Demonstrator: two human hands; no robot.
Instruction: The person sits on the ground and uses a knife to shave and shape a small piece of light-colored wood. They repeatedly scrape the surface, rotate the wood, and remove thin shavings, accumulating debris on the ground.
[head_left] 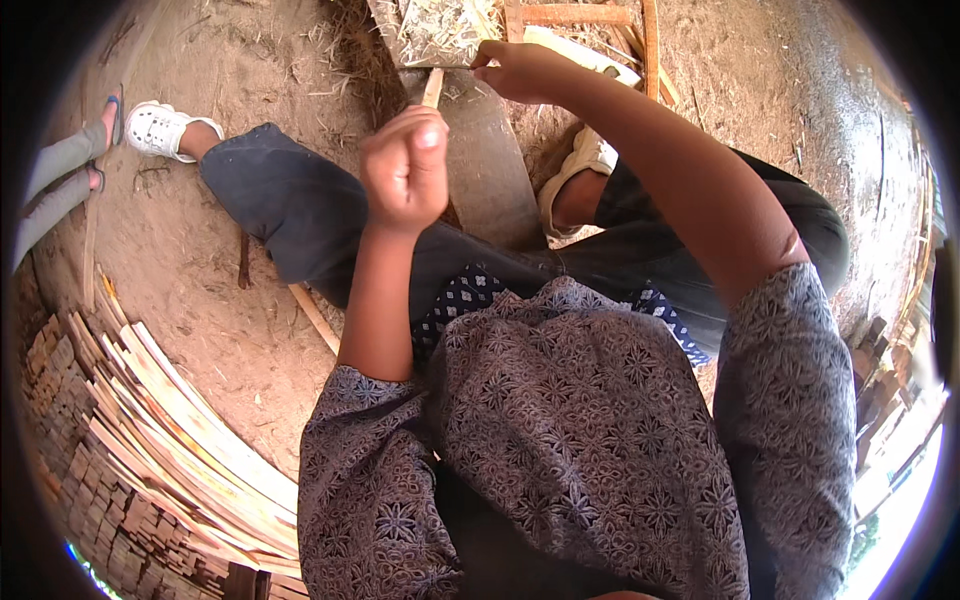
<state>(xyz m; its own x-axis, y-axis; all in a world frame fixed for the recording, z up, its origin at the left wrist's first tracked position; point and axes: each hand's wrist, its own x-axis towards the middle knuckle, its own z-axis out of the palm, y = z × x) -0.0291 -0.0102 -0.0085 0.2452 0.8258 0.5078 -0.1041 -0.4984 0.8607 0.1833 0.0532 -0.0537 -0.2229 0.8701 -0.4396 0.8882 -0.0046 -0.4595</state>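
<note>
My left hand [405, 168] is closed in a fist around a narrow, pale wooden strip [432, 88]. The strip sticks out past the fist and meets a thin, dark blade-like edge [440, 68] that lies crosswise. At the right end of that edge, the fingers of my right hand [515, 72] are closed on it; its grip is partly hidden. Beneath both hands a smooth grey-brown board [490, 160] stretches between my legs. Pale curled shavings [450, 30] are heaped just beyond the edge.
Wooden frame pieces [580, 14] lie at the far right of the board. Long wooden strips [180, 410] and stacked short blocks [110, 510] fill the lower left. Another person's legs [60, 180] show at the left edge. My shoes [160, 130] rest on the dirt floor [210, 290].
</note>
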